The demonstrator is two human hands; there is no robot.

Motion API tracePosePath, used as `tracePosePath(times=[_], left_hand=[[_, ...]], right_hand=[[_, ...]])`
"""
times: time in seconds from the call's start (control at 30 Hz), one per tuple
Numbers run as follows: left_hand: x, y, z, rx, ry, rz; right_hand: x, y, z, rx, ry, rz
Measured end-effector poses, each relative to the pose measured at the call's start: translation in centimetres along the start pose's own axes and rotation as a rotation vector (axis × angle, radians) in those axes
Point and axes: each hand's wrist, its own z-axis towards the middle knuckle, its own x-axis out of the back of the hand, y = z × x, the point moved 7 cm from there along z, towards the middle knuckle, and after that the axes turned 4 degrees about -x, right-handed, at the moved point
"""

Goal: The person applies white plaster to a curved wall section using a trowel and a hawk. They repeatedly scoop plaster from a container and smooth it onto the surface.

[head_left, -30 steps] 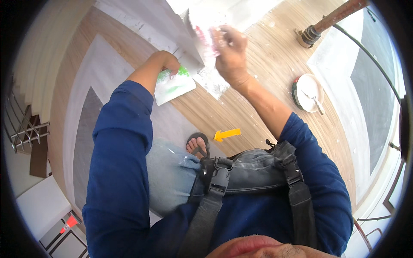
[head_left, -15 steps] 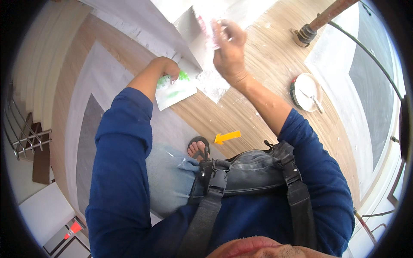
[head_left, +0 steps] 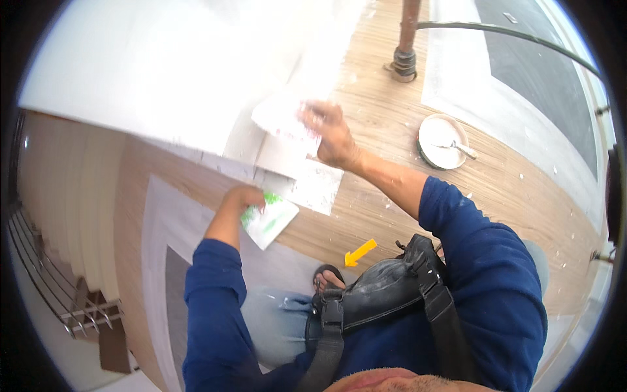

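My left hand (head_left: 245, 197) is closed on the edge of a flat white plastic scraper (head_left: 277, 223) with green patches, held low beside the base of a white column. My right hand (head_left: 332, 136) grips a second flat white scraper (head_left: 282, 123) with faint reddish marks. This one lies close against the column's face (head_left: 275, 157), near its lower corner; motion blur and glare hide whether it touches. Beyond my right forearm, a round tub (head_left: 431, 137) of white paste stands on the floor, a spoon-like tool (head_left: 465, 149) resting in it.
A rusty pole (head_left: 407, 46) with a wrapped foot stands at the far right, a dark cable (head_left: 503, 29) running from it. White specks dot the wood-look floor (head_left: 385, 176). A yellow arrow marker (head_left: 360, 252) lies near my sandalled foot (head_left: 328, 279). Metal rails (head_left: 59, 287) are at left.
My view has shifted, bringing more of the white wall into sight. My right hand has come lower along the column with its scraper. My left hand still holds the green-patched scraper.
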Motion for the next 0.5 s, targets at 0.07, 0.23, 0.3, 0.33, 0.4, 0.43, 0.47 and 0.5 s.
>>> tracePosePath(times=[0.07, 0.23, 0.3, 0.33, 0.4, 0.43, 0.47, 0.5], left_hand=[[-0.6, 1.3, -2.4, -0.024, 0.015, -0.037], [0.1, -0.8, -7.3, 0.032, 0.176, 0.215], [0.9, -1.2, -9.1, 0.055, 0.259, 0.285], [0.8, -1.0, -10.0, 0.063, 0.259, 0.332], [-0.1, 0.3, -11.5, 0.070, 0.241, 0.416], [-0.7, 1.3, -12.6, 0.041, 0.244, 0.422], [-1.3, 2.8, -14.2, 0.009, 0.252, 0.426], [-1.8, 4.2, -15.6, -0.018, 0.265, 0.433]], right_hand=[[2.2, 5.2, 3.2, -0.133, 0.200, -0.054], [4.4, 14.1, 6.7, -0.588, 0.320, 0.011], [3.9, 14.8, 7.7, -0.506, 0.361, -0.048], [3.3, 15.1, 7.9, -0.471, 0.379, -0.078], [2.6, 16.4, 8.7, -0.564, 0.379, -0.082], [2.4, 16.9, 8.8, -0.608, 0.375, -0.082], [2.2, 17.1, 9.1, -0.607, 0.357, -0.059], [2.0, 17.1, 9.5, -0.604, 0.345, -0.030]])
